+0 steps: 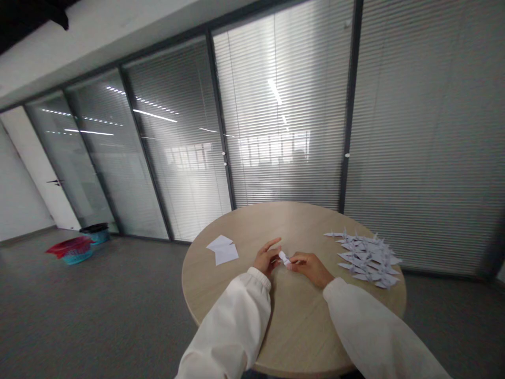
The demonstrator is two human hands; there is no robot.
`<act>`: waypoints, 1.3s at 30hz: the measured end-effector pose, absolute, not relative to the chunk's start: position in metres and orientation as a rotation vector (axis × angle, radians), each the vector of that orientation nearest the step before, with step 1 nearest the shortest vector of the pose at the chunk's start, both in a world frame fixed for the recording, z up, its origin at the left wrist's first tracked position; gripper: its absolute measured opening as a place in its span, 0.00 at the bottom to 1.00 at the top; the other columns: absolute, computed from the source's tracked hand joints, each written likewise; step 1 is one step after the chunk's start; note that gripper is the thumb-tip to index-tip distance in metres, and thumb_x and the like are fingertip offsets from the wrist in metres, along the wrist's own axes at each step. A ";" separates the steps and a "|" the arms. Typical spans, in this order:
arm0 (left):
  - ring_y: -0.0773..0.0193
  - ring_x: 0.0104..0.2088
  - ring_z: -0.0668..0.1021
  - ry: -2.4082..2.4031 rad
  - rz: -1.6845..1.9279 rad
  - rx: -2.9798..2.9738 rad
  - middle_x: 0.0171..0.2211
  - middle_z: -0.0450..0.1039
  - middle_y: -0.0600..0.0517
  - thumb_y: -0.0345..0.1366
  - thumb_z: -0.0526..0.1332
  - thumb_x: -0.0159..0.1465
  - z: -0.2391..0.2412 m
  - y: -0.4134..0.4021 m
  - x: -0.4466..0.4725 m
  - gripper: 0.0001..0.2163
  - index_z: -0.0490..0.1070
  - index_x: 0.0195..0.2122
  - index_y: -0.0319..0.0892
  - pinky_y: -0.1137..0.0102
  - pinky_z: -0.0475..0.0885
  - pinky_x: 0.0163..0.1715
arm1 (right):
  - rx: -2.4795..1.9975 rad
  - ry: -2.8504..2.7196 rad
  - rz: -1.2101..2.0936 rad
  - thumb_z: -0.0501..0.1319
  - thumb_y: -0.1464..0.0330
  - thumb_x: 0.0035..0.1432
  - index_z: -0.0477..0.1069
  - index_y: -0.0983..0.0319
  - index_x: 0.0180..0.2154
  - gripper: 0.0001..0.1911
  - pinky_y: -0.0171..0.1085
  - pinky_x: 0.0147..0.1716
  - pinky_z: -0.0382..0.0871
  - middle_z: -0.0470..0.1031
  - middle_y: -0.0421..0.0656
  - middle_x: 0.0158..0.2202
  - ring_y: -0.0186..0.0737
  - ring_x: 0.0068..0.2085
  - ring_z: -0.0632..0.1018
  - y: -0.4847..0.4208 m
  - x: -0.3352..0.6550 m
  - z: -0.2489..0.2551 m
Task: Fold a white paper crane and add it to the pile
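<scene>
A small folded white paper (284, 258) is held just above the middle of the round table, between my two hands. My right hand (310, 267) pinches its right side between thumb and fingers. On the other side, my left hand (269, 257) grips the paper's left edge with its lower fingers, while a finger stretches out above it. The exact fold of the paper is too small to make out. To the right lie several folded paper cranes (369, 258), grouped in rows. Flat white paper sheets (225, 252) lie to the left of my left hand.
The round wooden table (300, 337) stands close to a glass partition with blinds (284, 116). On the grey floor at the left are a blue basket with a red liner (74, 250) and another with a black liner (97, 232). A white door (43, 173) is farther left.
</scene>
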State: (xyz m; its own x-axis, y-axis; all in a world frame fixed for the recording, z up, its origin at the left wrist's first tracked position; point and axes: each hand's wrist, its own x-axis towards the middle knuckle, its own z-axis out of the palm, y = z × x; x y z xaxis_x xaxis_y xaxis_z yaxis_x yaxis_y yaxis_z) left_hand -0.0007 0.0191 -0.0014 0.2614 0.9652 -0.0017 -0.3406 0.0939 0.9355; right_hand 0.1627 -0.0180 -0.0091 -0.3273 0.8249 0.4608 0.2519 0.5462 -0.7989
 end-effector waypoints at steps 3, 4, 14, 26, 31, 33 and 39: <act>0.74 0.19 0.69 0.791 1.136 1.005 0.19 0.67 0.56 0.33 0.64 0.47 -0.002 0.020 -0.001 0.24 0.67 0.47 0.42 0.79 0.60 0.18 | -0.866 -1.840 0.821 0.61 0.60 0.48 0.75 0.63 0.31 0.13 0.32 0.31 0.63 0.73 0.42 0.29 0.37 0.31 0.72 -0.018 0.162 -0.011; 0.74 0.18 0.68 0.797 1.138 0.995 0.19 0.67 0.55 0.32 0.64 0.47 -0.002 0.020 -0.001 0.23 0.67 0.47 0.41 0.79 0.60 0.17 | -0.865 -1.836 0.835 0.61 0.60 0.48 0.75 0.63 0.31 0.13 0.32 0.31 0.63 0.73 0.42 0.29 0.37 0.32 0.72 -0.017 0.162 -0.011; 0.76 0.14 0.63 0.825 1.127 0.951 0.15 0.64 0.56 0.30 0.62 0.47 -0.004 0.023 -0.001 0.19 0.70 0.43 0.36 0.78 0.55 0.14 | -0.854 -1.785 0.936 0.63 0.61 0.45 0.76 0.63 0.30 0.12 0.34 0.32 0.65 0.75 0.42 0.29 0.39 0.32 0.73 -0.020 0.161 -0.010; 0.78 0.12 0.58 0.764 1.097 0.938 0.13 0.59 0.59 0.30 0.63 0.48 -0.004 0.021 -0.001 0.21 0.69 0.45 0.36 0.81 0.54 0.11 | -0.865 -1.764 0.947 0.63 0.61 0.43 0.75 0.63 0.28 0.12 0.34 0.31 0.64 0.75 0.42 0.27 0.38 0.30 0.73 -0.019 0.161 -0.009; 0.79 0.11 0.59 0.793 1.113 0.893 0.14 0.61 0.58 0.31 0.63 0.49 -0.001 0.020 -0.002 0.19 0.70 0.44 0.37 0.82 0.57 0.11 | -0.882 -1.756 0.969 0.62 0.60 0.44 0.75 0.63 0.29 0.13 0.33 0.29 0.64 0.74 0.41 0.26 0.36 0.28 0.72 -0.017 0.162 -0.011; 0.79 0.11 0.61 0.785 1.159 0.844 0.15 0.63 0.58 0.31 0.63 0.50 -0.001 0.021 -0.002 0.17 0.70 0.43 0.36 0.82 0.60 0.11 | -0.890 -1.715 0.955 0.62 0.60 0.45 0.75 0.64 0.30 0.14 0.32 0.27 0.63 0.73 0.40 0.25 0.35 0.26 0.71 -0.015 0.163 -0.012; 0.75 0.17 0.70 0.764 1.193 0.826 0.18 0.69 0.52 0.30 0.62 0.52 -0.004 0.022 -0.002 0.13 0.71 0.40 0.33 0.82 0.66 0.16 | -0.859 -1.500 0.946 0.60 0.57 0.46 0.73 0.64 0.36 0.19 0.33 0.26 0.66 0.74 0.44 0.29 0.39 0.31 0.73 -0.008 0.168 -0.013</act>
